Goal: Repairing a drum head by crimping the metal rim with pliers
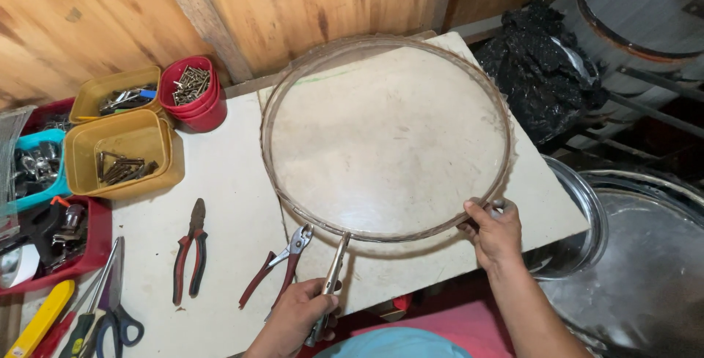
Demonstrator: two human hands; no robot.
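Two hands at work: my left hand [293, 314] is closed around silver pliers [330, 285] biting the near edge of the metal hoop [293, 83] lying on the board [396, 130]; my right hand [495, 233] pinches its near-right rim.

Two red-and-black pliers [189, 251] lie on my cream board [220, 204], beside yellow tubs [132, 154], a red cup [195, 94] and black bags [543, 72].
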